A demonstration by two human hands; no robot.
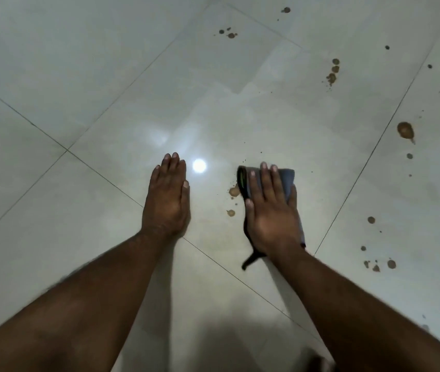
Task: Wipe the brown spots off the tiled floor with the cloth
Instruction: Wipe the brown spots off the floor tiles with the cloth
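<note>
My right hand (pixel 271 213) presses flat on a grey cloth (pixel 287 181) with a dark edge, spread on the pale tiled floor (pixel 106 76). Two small brown spots (pixel 233 191) lie just left of the cloth. A larger brown blob (pixel 405 130) sits far to the right. More brown spots (pixel 332 73) are scattered up the right side and by the lower right (pixel 390 263). My left hand (pixel 167 194) rests palm down on the bare tile, fingers together, holding nothing.
Dark grout lines cross the floor diagonally. A bright lamp reflection (pixel 199 165) glares between my hands. A dark shadow lies at the bottom edge.
</note>
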